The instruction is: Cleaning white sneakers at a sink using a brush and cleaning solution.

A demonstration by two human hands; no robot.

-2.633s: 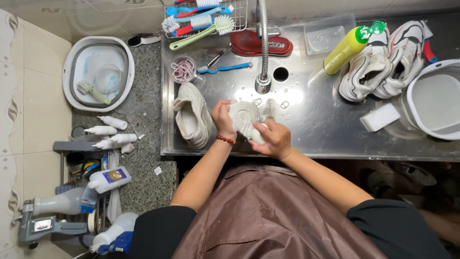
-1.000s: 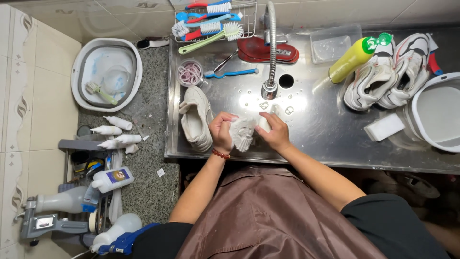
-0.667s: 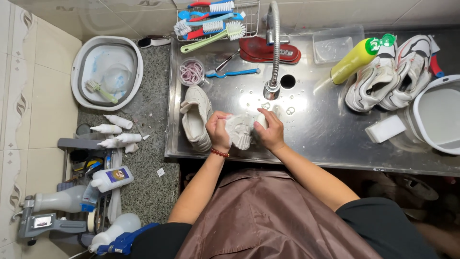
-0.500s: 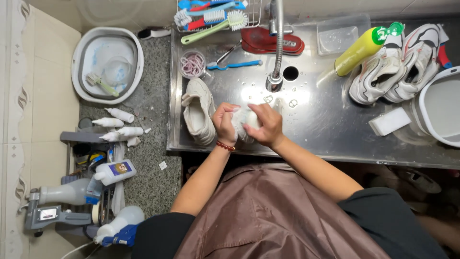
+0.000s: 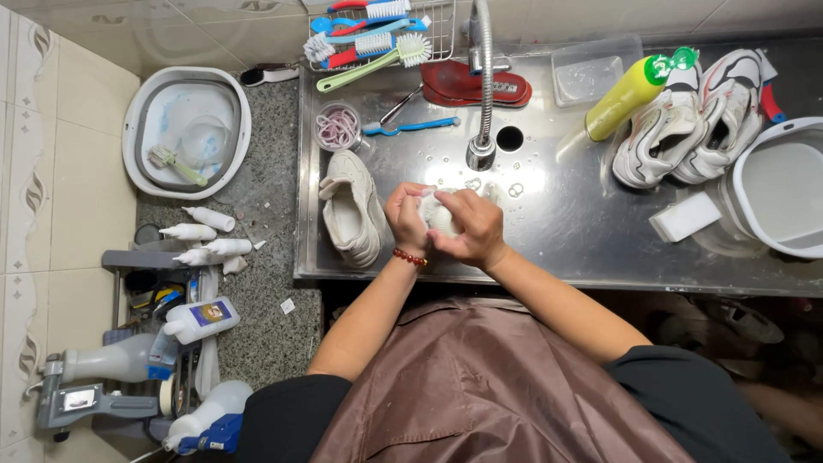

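Both my hands meet over the steel sink counter (image 5: 566,231), just below the tap (image 5: 482,77). My left hand (image 5: 405,214) and my right hand (image 5: 470,228) are clasped together around a small white cloth (image 5: 439,214), which is bunched up and mostly hidden between the fingers. A red bead bracelet sits on my left wrist. A white sneaker (image 5: 351,210) lies on its side right beside my left hand.
A pair of white sneakers (image 5: 694,120) and a yellow-green bottle (image 5: 630,90) lie at the right, next to a white sponge block (image 5: 684,216) and a white basin (image 5: 784,184). Brushes (image 5: 369,34) fill a rack at the back. Bottles (image 5: 201,236) crowd the floor at left.
The white cloth was spread open between my hands; now it is squeezed into a small bundle inside both hands. My hands stayed below the tap.
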